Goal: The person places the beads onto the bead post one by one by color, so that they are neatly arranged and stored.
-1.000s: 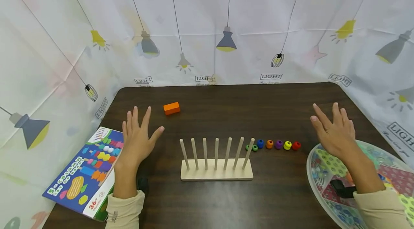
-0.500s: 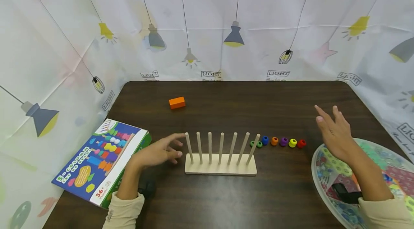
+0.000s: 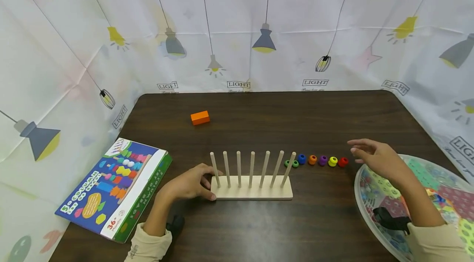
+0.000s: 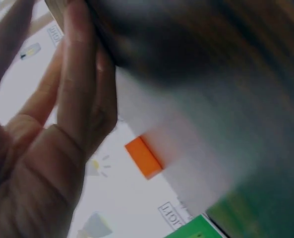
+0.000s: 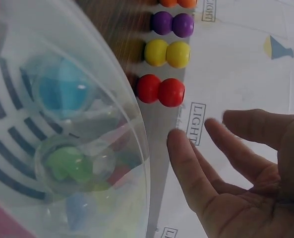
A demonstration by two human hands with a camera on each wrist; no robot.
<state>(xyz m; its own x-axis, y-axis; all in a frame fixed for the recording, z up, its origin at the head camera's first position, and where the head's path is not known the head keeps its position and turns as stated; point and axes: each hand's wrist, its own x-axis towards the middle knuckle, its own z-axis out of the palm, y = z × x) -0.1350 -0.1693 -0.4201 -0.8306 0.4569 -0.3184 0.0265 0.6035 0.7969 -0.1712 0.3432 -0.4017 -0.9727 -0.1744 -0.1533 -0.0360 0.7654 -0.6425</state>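
A wooden peg rack [image 3: 254, 193] with a row of upright pegs stands mid-table in the head view. At its left end my left hand [image 3: 190, 182] pinches the base, thumb at the front and fingers behind. My right hand [image 3: 381, 161] hovers at the right with relaxed fingers, holding nothing. Just left of its fingertips sits a red bead [image 3: 343, 162], the last in a row with a yellow bead [image 3: 333, 161], a purple bead [image 3: 323, 161], an orange bead [image 3: 312, 159], a blue bead [image 3: 301, 159] and green beads [image 3: 295, 163] behind the rightmost peg.
An orange block [image 3: 200, 117] lies toward the back left. The blue and green toy box [image 3: 111, 188] rests left of my left forearm. Under my right forearm is a round clear-lidded container [image 3: 361, 196] with colourful pieces. A printed curtain [image 3: 222, 15] hangs behind the table.
My left hand has come down and right from beside the box to the rack's left end and taken hold of it. My right hand has lowered and shifted left toward the red bead.
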